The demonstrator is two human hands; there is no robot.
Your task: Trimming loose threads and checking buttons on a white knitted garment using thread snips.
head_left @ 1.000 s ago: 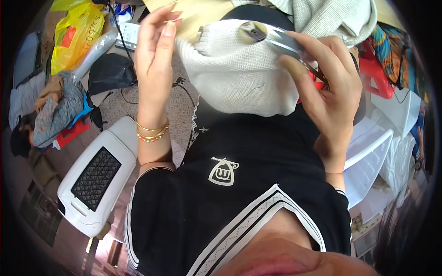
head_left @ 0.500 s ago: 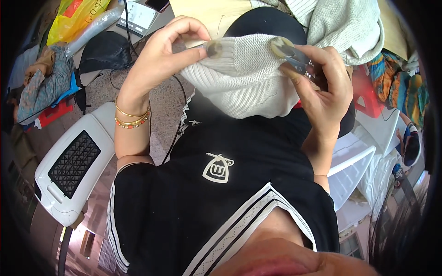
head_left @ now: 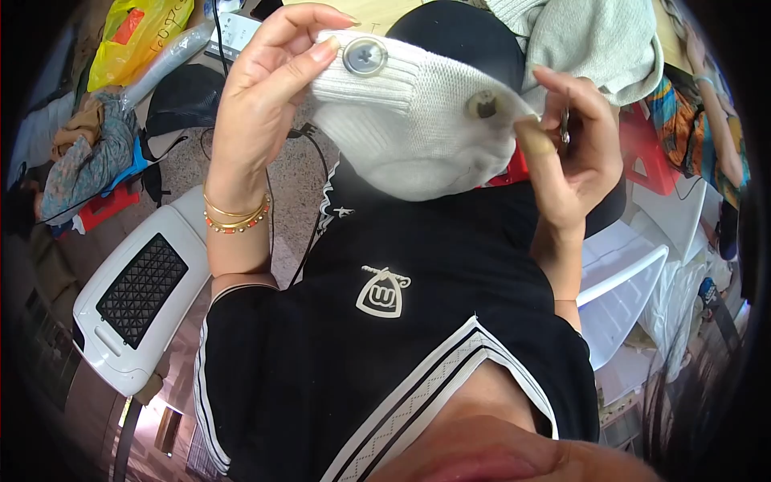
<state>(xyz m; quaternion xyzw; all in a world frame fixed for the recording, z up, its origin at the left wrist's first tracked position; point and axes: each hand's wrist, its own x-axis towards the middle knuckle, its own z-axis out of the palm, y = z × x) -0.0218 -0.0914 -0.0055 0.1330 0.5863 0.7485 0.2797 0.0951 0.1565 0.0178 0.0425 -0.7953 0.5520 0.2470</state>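
Note:
A pale grey knitted garment (head_left: 409, 153) is stretched between my hands above my lap. My left hand (head_left: 269, 88) pinches its ribbed end between thumb and fingers, close to a large grey button (head_left: 365, 57). A second dark-centred button (head_left: 483, 105) sits on the plain-knit part near my right hand (head_left: 580, 145). The right thumb and fingers are closed at the garment's far-right edge. A small metal tool (head_left: 564, 127), partly hidden, shows between those fingers; its kind is unclear.
More grey knitwear (head_left: 598, 48) lies on the table at the back right. A yellow plastic bag (head_left: 136, 44) and a black bag (head_left: 185, 96) are at the left. Nearer stands a white machine part (head_left: 144, 289). Another person's arm (head_left: 723, 120) shows at the far right.
The garment's left end has been raised and turned, so its button faces up. My right hand's fingers have shifted off the second button to the edge. Another person's arm has appeared at right.

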